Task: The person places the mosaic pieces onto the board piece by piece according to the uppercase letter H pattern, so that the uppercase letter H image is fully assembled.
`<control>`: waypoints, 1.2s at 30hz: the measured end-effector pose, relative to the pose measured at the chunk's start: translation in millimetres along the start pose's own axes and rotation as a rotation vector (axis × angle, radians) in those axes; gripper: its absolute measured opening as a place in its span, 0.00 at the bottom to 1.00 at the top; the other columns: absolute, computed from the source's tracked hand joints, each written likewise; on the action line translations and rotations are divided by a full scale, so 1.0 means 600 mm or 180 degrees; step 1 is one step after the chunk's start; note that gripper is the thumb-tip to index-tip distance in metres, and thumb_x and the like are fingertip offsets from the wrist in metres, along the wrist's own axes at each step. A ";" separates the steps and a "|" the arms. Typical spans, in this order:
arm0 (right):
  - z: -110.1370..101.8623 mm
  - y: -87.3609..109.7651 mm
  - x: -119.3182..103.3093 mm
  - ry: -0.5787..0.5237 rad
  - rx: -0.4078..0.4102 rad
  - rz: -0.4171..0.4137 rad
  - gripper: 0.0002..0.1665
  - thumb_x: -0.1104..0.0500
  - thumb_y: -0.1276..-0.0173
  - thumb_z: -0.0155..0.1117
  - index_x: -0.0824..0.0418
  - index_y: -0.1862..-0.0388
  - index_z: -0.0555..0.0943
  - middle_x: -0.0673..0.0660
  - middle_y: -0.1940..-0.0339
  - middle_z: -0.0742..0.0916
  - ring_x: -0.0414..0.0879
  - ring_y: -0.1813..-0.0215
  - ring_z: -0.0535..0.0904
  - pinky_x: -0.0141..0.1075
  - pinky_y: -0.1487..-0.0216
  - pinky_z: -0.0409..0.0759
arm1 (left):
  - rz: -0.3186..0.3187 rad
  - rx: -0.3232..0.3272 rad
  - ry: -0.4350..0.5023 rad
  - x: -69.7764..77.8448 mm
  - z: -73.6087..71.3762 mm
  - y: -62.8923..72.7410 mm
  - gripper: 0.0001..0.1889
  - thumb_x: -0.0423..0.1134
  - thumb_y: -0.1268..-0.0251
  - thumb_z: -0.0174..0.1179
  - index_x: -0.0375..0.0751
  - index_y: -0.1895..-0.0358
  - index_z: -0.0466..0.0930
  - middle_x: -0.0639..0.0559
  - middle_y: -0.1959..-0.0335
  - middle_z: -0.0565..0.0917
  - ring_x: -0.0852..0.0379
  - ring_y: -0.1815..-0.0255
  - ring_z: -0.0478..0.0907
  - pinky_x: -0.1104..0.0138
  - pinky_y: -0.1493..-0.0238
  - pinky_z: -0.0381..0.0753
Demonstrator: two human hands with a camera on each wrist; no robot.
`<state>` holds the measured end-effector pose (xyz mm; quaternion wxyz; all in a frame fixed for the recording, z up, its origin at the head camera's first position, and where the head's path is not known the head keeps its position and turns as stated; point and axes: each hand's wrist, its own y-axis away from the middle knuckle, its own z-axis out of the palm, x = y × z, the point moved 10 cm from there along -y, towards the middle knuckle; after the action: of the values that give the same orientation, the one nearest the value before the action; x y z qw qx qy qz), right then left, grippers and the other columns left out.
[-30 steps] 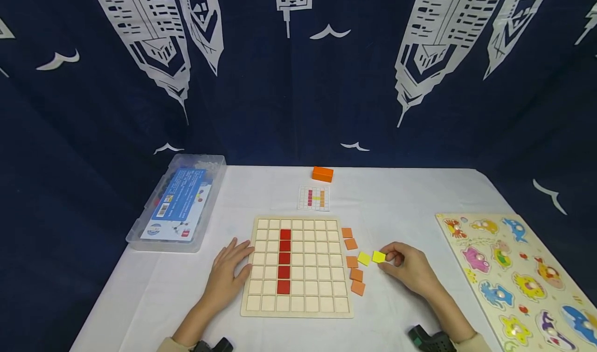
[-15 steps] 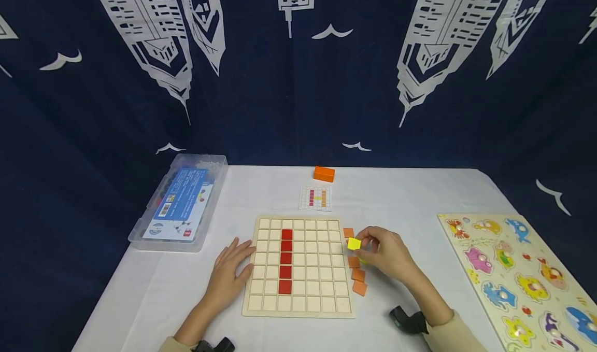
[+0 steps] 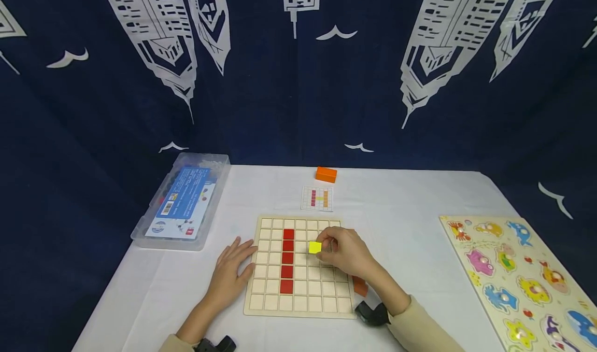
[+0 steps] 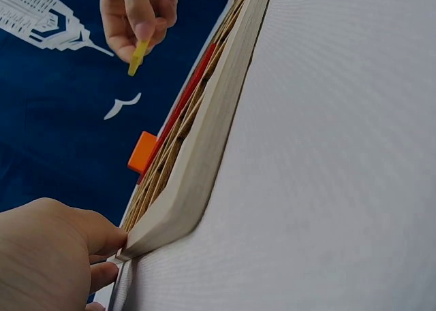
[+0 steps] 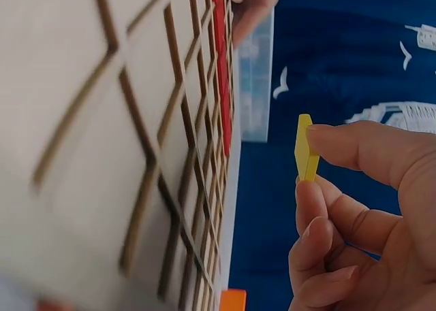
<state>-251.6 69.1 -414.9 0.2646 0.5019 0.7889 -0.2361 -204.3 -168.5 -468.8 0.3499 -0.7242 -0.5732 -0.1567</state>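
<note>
Pinching the yellow tile (image 3: 314, 247) between thumb and finger, the right hand (image 3: 344, 251) holds it raised over the grid board (image 3: 299, 304), right of a column of five red tiles (image 3: 287, 258); the left hand (image 3: 227, 274) lies with fingers extended at the board's left edge, touching it and grasping nothing that I can see. In my judgement, the tile is best levelled over one recess, lowered squarely and pressed flat, the left hand bracing the board. The card (image 3: 317, 198) beyond appears to show yellow immediately beside red, around mid-column; the chosen cell should be checked against it. Orange tiles (image 3: 360, 286) beside the board's right edge are largely masked by the right forearm (image 3: 389, 290), and a black wrist unit (image 3: 372, 314) sits near them: a knock is foreseeable. Farther out are an orange block (image 3: 326, 174) behind the card, a plastic box (image 3: 179, 201) left and an animal puzzle board (image 3: 474, 242) right, neither obstructing the work.
</note>
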 end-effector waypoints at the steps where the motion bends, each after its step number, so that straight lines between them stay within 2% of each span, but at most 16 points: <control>1: 0.006 -0.001 -0.003 0.0009 -0.0027 -0.0003 0.13 0.61 0.48 0.76 0.56 0.64 0.83 0.45 0.74 0.81 0.36 0.76 0.69 0.28 0.74 0.69 | 0.0005 0.0000 0.0008 0.000 0.000 0.000 0.20 0.29 0.39 0.63 0.35 0.42 0.79 0.40 0.35 0.76 0.35 0.25 0.59 0.40 0.27 0.52; 12: 0.049 -0.015 -0.016 0.0144 -0.0167 0.0005 0.12 0.59 0.50 0.77 0.53 0.69 0.82 0.41 0.78 0.78 0.37 0.74 0.71 0.28 0.72 0.69 | 0.0045 0.0026 0.0062 0.003 -0.001 0.000 0.20 0.29 0.39 0.62 0.35 0.43 0.79 0.40 0.35 0.77 0.34 0.26 0.61 0.41 0.27 0.52; 20: 0.061 -0.022 -0.007 0.0171 -0.0237 0.0081 0.12 0.60 0.50 0.77 0.53 0.70 0.82 0.43 0.78 0.78 0.38 0.73 0.71 0.29 0.73 0.68 | -0.0047 -0.0055 0.0116 -0.001 0.001 -0.001 0.20 0.30 0.38 0.62 0.36 0.42 0.79 0.41 0.34 0.76 0.36 0.25 0.59 0.43 0.26 0.50; 36: 0.079 -0.026 -0.016 0.0221 -0.0451 -0.0039 0.12 0.64 0.50 0.77 0.57 0.69 0.82 0.46 0.76 0.81 0.39 0.71 0.73 0.30 0.70 0.70 | 0.0019 0.0010 0.0031 0.004 -0.002 0.000 0.20 0.29 0.39 0.62 0.35 0.42 0.79 0.41 0.35 0.77 0.35 0.26 0.60 0.41 0.27 0.52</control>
<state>-253.7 26.4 -442.5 0.2705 0.4850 0.8153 -0.1637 -203.6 -167.6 -466.6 0.3544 -0.7246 -0.5695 -0.1583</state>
